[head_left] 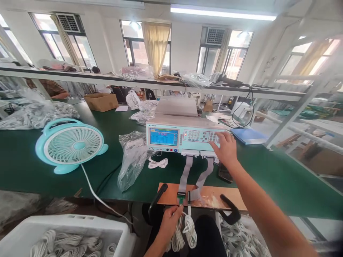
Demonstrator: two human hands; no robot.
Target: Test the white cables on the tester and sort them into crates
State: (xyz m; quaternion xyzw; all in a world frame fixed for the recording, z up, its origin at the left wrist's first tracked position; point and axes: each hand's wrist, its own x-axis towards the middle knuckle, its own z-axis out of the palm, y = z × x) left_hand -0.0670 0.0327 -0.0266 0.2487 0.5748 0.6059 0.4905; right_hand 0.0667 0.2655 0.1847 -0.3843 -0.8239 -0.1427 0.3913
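My left hand (171, 219) pinches the plug end of a coiled white cable (178, 236) at a small green circuit board (181, 198). A second white cable bundle (190, 230) hangs beside it from the other ribbon's end. Two grey ribbon cables (185, 175) run from these ends up to the front of a light blue bench tester (193, 146), whose screen (163, 137) is lit. My right hand (225, 147) reaches to the keys at the tester's right side, fingers spread and holding nothing. Whether a fingertip touches a key, I cannot tell.
A copper-coloured board (214, 196) lies along the green table's front edge, with black clamps (230, 210) at it. A turquoise fan (73, 145), a clear plastic bag (132, 160) and a blue folder (249, 136) stand around. A white bin (124, 228) holds coiled cables.
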